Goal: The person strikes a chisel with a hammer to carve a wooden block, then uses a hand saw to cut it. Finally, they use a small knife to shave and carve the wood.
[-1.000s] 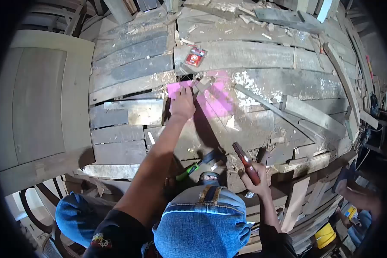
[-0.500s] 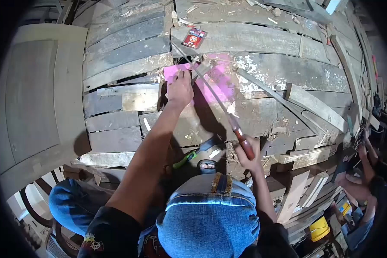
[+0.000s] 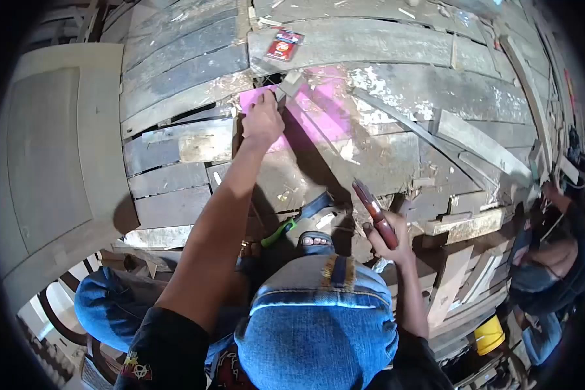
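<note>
My right hand (image 3: 391, 239) is closed round the red handle of a long thin tool (image 3: 376, 216); its narrow shaft reaches up and left over the boards. Ahead of it, my left hand (image 3: 264, 120) presses with bent fingers on a small wooden block (image 3: 288, 86), over a bright pink patch (image 3: 322, 107) on the planks. What lies under the left fingers is partly hidden. A green-handled tool (image 3: 279, 233) rests beside my sandalled foot (image 3: 316, 240). Above the block lies a red packet (image 3: 284, 45).
A wooden door panel (image 3: 52, 149) stands at the left. Loose beams (image 3: 478, 140) and chips are on the plank surface (image 3: 370, 49) at the right. Another person (image 3: 552, 253) crouches at the far right, near a yellow bucket (image 3: 489, 335).
The view has shifted, and the boards sit higher in it. The tool in my right hand has moved along its length and back. The other person has come further into view.
</note>
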Available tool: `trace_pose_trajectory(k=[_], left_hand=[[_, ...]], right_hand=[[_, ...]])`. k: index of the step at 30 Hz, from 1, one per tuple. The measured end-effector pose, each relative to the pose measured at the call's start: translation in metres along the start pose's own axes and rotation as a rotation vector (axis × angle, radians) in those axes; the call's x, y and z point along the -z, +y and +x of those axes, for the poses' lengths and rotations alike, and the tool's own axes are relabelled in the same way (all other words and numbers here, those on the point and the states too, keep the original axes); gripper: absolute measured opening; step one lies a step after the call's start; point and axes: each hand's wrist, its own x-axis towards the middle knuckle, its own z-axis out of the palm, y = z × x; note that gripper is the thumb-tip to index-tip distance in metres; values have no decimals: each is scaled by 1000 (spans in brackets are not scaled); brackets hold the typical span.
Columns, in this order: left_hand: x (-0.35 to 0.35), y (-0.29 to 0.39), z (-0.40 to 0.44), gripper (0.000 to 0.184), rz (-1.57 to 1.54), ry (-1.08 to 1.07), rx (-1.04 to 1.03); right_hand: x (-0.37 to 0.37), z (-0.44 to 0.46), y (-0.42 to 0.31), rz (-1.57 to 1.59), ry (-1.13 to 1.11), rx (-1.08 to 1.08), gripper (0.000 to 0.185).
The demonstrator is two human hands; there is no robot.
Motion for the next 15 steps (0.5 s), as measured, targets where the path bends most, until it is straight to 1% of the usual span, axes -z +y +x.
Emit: trace_pose_trajectory(k=[1,2,3,4,5,6,7,8,9,10,11,12,13,14,15], left_hand=[[8,5,-4,36,-9,-18,-2],[12,6,-2,36,18,6,-19],[10,4,0,37,48,35,-27],[5,0,-3,37,77,44,-27],[3,-1,-4,41,60,30,-44],[0,-5,-3,41,59,10,-27],[-3,-7,1,41,61,-9,-23],[-3,-8,6,41,64,-19,-24],[2,-6,0,38,56,3,-80],[-3,-8,-7,36,72,26,-46],[-8,-6,-4,34,90,56,-34],[-12,-4,0,32,107,83,-26],[-10,-20,11,36,-12,-50,-32],[13,-12,5,40,2,-110,-54],[7,-13,13,42,27,-62,-73]], right_hand=[[6,-10,10,-6,7,33,20],[14,-14,21,-17,8,92,20],[28,-26,12,-47,1,46,19],[31,-38,-11,43,87,-99,18],[38,-55,3,-35,2,-57,18],[44,-57,-2,-112,-75,-17,18],[35,-58,-7,-33,-41,-22,19],[24,-52,-12,45,-1,-18,20],[15,-45,6,23,50,-53,20],[6,-17,4,-59,44,73,20],[-5,18,-4,2,7,193,20],[-22,47,-22,104,31,57,20],[-35,75,-23,140,47,113,18],[-42,76,-21,235,-9,-4,15],[-40,68,-15,132,46,100,14]])
